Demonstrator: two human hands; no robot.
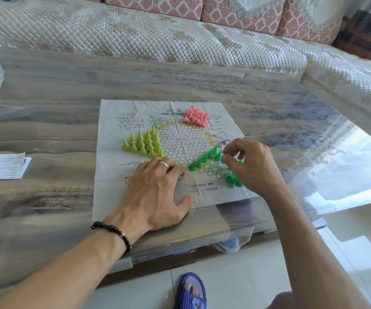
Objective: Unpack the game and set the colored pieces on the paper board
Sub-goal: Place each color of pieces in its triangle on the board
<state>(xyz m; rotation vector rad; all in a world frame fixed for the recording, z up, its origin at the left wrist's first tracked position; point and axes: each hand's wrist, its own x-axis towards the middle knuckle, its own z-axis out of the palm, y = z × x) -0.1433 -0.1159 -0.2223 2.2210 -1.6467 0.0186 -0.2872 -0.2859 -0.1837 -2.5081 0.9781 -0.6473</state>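
A glass-topped coffee table (68,103) carries the paper board (186,139), spread flat near its front edge. Yellow-green pieces (143,143) stand filled in at the board's left point; pink pieces (196,117) lie heaped at its far edge. The left hand (157,192) presses the sheet down, fingers straight. The right hand (250,163) pinches one dark green piece (224,157) beside the started green row (204,159). Likely next: seat it upright, then draw from the loose green pile (233,179).

— The left hand (157,192)? 
— Flat, palm down, fingers (171,169) spread and straight, silver ring on one, dark beaded bracelet at the wrist.
— The right hand (250,163)? 
— Raised, wrist bent, fingertips curled together in a pinch; both forearms bare.
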